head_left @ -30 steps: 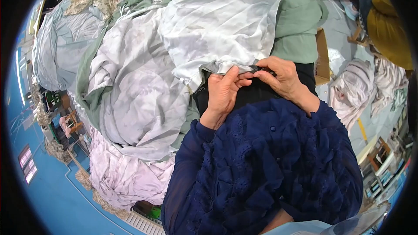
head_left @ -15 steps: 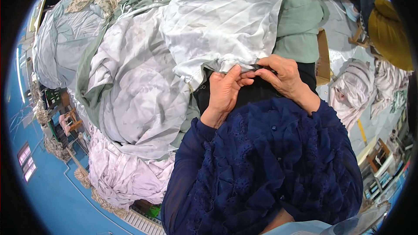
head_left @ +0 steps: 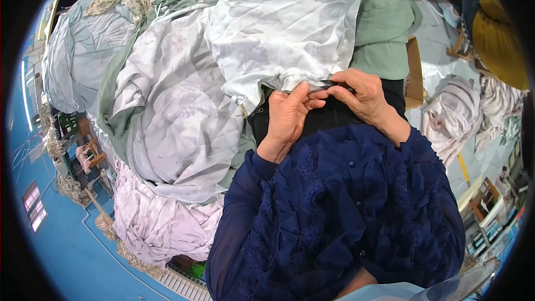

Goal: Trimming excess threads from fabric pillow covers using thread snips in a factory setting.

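Observation:
A pale, blue-white cloth (head_left: 284, 28) with faint grey blotches drapes over my lap, and its gathered hem lies at my fingers. Between thumb and fingers, my left hand (head_left: 287, 117) pinches that hem. Close beside it, my right hand (head_left: 365, 97) is closed on a small, slim, dark tool (head_left: 330, 83), whose tip points left at the cloth edge. The tool looks like thread snips, but fingers hide most of it and I cannot make out its exact kind. Sage-green fabric (head_left: 382, 33) hangs on the right of the pale cloth.
Large heaps of grey-white cloth (head_left: 184, 117) and pinkish cloth (head_left: 161, 220) lie to the left. On the right are a cardboard box (head_left: 413, 72), a crumpled pale bundle (head_left: 454, 111) and mustard fabric (head_left: 499, 44). Blue floor (head_left: 67, 251) shows at the lower left.
My right hand has shifted very slightly, and a bit more of the dark tool shows at the hem. The left hand keeps its pinch in the same place.

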